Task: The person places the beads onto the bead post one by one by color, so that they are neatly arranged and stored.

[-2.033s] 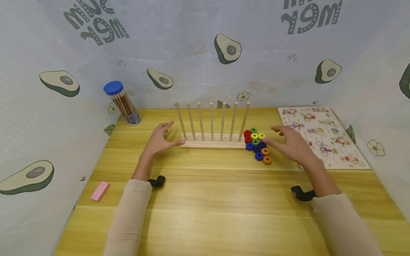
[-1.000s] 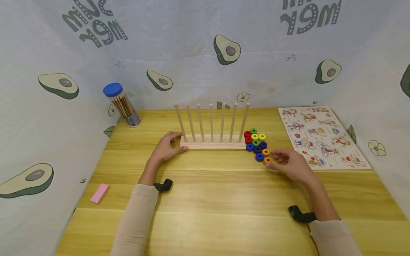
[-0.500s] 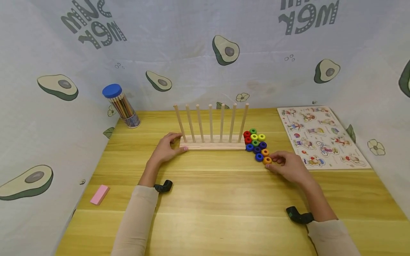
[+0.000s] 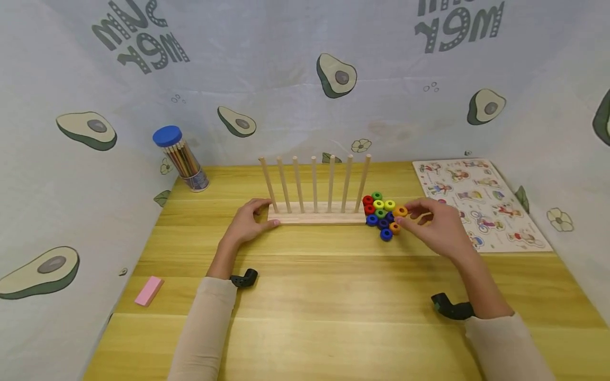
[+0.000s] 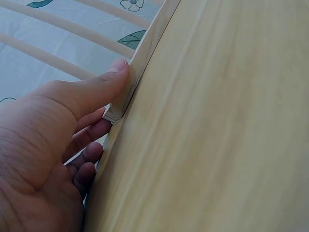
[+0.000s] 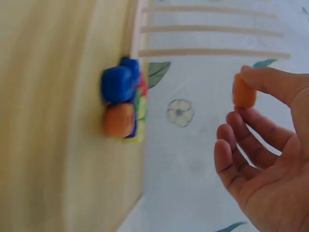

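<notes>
A wooden rack point(image 4: 316, 218) with a row of several upright pegs stands at the middle of the table. My left hand point(image 4: 245, 222) grips its left end; in the left wrist view the thumb lies on the base's front face and fingers reach behind the end. My right hand point(image 4: 440, 225) pinches an orange ring point(image 6: 245, 93) between thumb and index finger, lifted off the table. Below and left of it lies a cluster of small rings against the rack's right end: red, green, yellow, blue, and a second orange ring point(image 6: 118, 120).
A board with pictures of children point(image 4: 495, 201) lies at the back right, partly behind the right hand. A blue-lidded jar of pencils point(image 4: 183, 159) stands at the back left. Nearer on the left is a pink block point(image 4: 149, 290). A printed cloth point(image 4: 286, 63) hangs behind.
The left hand has come in to the rack's end and taken hold. My right hand moved down to the nearest orange ring, pinched it, and raised it up and away from the pile.
</notes>
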`<move>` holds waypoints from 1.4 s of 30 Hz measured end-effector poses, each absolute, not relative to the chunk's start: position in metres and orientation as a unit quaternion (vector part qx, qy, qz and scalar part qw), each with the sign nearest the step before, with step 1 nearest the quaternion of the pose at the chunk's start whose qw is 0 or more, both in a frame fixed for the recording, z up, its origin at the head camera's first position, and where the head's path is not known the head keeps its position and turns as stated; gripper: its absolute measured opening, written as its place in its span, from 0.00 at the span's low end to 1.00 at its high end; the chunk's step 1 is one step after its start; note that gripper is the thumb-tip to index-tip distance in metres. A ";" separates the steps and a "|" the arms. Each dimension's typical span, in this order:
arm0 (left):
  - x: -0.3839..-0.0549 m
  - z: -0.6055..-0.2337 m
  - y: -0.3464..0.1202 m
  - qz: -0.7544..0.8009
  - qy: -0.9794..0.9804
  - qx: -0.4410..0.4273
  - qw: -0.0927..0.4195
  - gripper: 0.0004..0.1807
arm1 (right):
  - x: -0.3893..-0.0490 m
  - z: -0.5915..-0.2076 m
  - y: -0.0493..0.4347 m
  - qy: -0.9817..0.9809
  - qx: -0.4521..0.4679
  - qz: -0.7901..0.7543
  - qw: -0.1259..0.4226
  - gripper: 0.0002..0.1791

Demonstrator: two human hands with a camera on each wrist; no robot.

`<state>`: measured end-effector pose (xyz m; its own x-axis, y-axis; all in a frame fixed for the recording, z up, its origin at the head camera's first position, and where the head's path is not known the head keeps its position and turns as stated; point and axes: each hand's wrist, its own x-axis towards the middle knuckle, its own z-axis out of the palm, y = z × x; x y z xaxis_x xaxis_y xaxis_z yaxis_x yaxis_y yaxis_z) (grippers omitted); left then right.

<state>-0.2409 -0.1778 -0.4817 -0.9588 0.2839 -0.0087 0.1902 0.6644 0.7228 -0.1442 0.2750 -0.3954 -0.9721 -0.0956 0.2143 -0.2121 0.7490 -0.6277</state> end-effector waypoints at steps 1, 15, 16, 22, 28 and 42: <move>-0.241 -0.481 -0.178 0.389 0.910 0.130 0.059 0.39 | -0.147 -0.389 0.271 -0.927 0.090 0.351 0.096 0.19; -0.240 -0.481 -0.178 0.394 0.908 0.131 0.057 0.39 | -0.184 -0.320 0.195 -0.896 0.182 0.378 0.148 0.16; -0.240 -0.481 -0.178 0.395 0.908 0.130 0.058 0.39 | -0.186 -0.316 0.189 -0.895 0.188 0.378 0.146 0.16; -0.240 -0.482 -0.178 0.397 0.907 0.130 0.057 0.39 | -0.199 -0.302 0.153 -0.887 0.226 0.381 0.129 0.16; -0.240 -0.482 -0.179 0.398 0.907 0.126 0.056 0.40 | -0.214 -0.296 0.120 -0.878 0.256 0.386 0.118 0.15; -0.242 -0.482 -0.177 0.413 0.901 0.124 0.052 0.39 | -0.246 -0.296 0.052 -0.880 0.294 0.366 0.071 0.16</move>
<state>-0.2417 -0.1774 -0.4820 -0.9640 0.2659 0.0092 0.1806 0.6285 0.7565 -0.2462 0.0516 -0.2960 -0.8174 -0.4647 0.3405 -0.5692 0.5604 -0.6017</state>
